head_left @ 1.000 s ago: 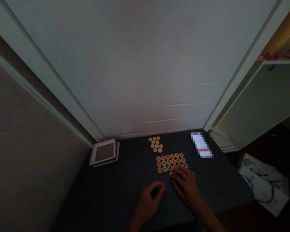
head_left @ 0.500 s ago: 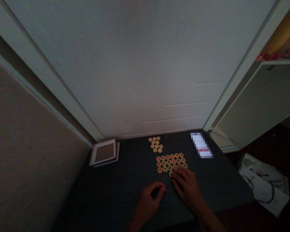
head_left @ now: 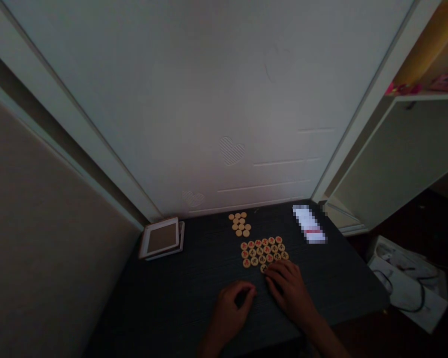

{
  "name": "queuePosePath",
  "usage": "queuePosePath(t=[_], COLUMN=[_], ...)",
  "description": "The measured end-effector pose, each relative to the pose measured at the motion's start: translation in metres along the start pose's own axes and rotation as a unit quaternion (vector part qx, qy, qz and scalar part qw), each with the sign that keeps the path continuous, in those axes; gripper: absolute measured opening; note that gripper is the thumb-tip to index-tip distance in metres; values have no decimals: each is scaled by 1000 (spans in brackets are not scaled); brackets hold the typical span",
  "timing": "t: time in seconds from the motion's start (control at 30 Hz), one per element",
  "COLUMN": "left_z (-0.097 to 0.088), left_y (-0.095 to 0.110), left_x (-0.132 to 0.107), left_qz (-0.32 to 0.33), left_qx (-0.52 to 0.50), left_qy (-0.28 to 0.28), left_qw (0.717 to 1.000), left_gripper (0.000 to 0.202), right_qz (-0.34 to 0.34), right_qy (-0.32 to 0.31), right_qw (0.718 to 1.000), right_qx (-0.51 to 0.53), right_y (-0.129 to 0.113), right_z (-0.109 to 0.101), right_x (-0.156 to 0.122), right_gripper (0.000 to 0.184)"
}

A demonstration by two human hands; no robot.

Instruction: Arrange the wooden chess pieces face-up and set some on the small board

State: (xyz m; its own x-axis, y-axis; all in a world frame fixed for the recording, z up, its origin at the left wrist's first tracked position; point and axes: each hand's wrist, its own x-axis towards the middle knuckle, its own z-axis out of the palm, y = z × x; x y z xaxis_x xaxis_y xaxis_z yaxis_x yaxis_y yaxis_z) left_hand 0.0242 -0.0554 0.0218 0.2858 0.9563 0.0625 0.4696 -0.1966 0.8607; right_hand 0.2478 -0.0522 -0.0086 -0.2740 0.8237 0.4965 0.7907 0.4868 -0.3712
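**Hands at the chess discs**

My right hand (head_left: 289, 291) is lying flat, fingers spread, touching the near edge of the cluster of round tan wooden chess discs (head_left: 263, 251). My left hand (head_left: 229, 308) is curling loosely near-left of that cluster — holding something or not, I can't tell.

On your worktop (head_left: 186, 293), the larger disc cluster (head_left: 263, 251) lies at the far side of your right hand (head_left: 289, 291), touching its fingertips. Your left hand (head_left: 231, 308) rests near-left of it. The smaller disc cluster (head_left: 239, 224) sits farther back, the flat box (head_left: 160, 238) far left, the packet (head_left: 309, 224) far right.
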Motion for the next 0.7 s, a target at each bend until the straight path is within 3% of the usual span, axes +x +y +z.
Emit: queuePosePath(t=[0.23, 0.47, 0.57, 0.7], left_z=[0, -8, -23, -49], left_y=[4, 7, 4, -11], left_x=[0, 7, 25, 68], left_qz=[-3, -13, 16, 93], left_qx=[-5, -11, 18, 140], left_qy=[12, -23, -38, 4], left_qw=[1000, 1000, 999, 986], left_gripper=[18, 22, 21, 19], right_qz=[-12, -3, -5, 9], right_qy=[3, 8, -11, -34], right_qw=[1000, 999, 997, 996], right_qx=[13, 47, 73, 83], right_y=[-4, -10, -12, -13], right_z=[-7, -4, 2, 4], right_x=[4, -11, -21, -24], right_gripper=[29, 13, 18, 20])
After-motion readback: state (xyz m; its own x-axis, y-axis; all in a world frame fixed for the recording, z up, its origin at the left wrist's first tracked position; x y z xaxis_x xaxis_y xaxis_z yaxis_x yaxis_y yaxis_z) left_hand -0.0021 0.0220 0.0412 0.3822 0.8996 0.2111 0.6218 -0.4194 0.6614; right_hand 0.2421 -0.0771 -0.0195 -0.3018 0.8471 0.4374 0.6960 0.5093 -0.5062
